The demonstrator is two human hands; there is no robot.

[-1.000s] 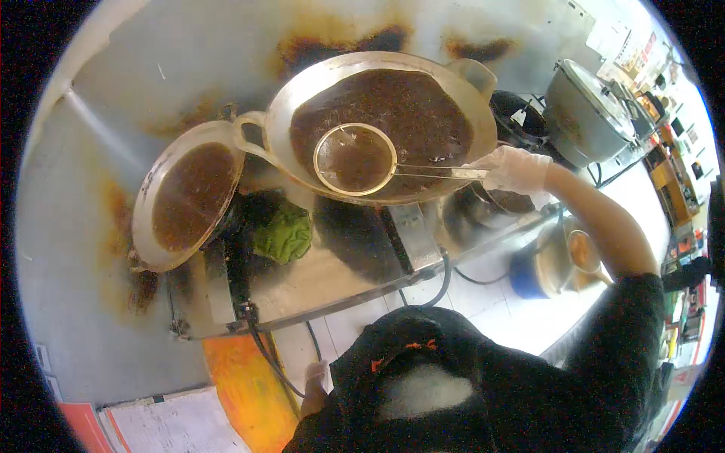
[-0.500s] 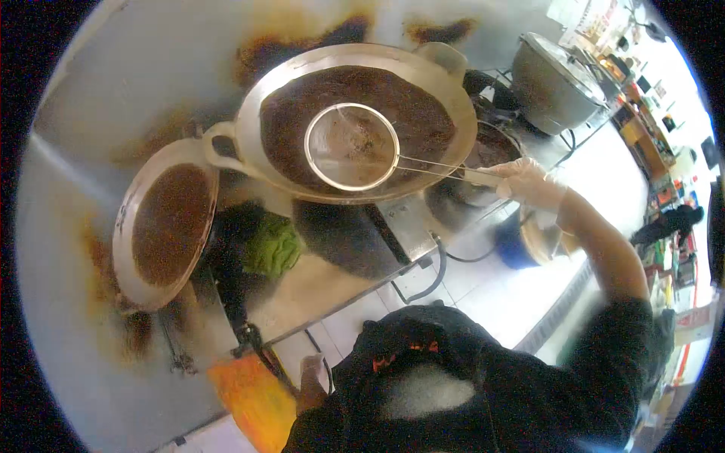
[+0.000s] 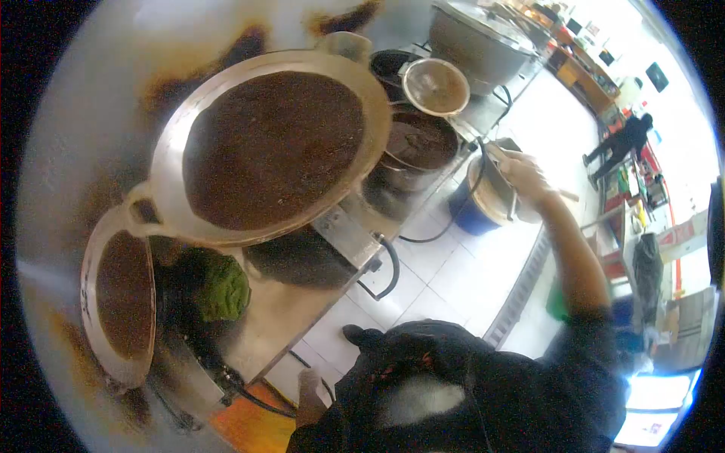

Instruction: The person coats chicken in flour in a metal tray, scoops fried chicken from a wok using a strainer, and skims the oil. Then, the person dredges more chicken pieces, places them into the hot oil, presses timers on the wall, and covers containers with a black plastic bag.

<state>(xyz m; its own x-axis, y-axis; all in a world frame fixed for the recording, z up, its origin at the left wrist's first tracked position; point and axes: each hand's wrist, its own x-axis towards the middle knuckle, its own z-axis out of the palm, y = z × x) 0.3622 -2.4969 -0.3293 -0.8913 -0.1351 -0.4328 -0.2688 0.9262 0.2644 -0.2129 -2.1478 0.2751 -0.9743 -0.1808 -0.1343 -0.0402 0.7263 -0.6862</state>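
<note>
One right hand (image 3: pixel 522 177), grip clamped on strainer (image 3: pixel 436 87) beside wok (image 3: pixel 172 162), left hand (image 3: pixel 310 388) nearer than wok, grip unclear.

Dark brown on liquid (image 3: pixel 276 151), green on cloth (image 3: pixel 224 287), black on shirt (image 3: pixel 521 400); gridded white on floor tiles (image 3: pixel 423 264), rusty blotches on wall (image 3: pixel 253 44)

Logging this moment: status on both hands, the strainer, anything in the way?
Right hand gripping strainer by its handle. Left hand low near black cable, grip unclear. Strainer near metal pot, clearance unclear; no visible obstruction.
</note>
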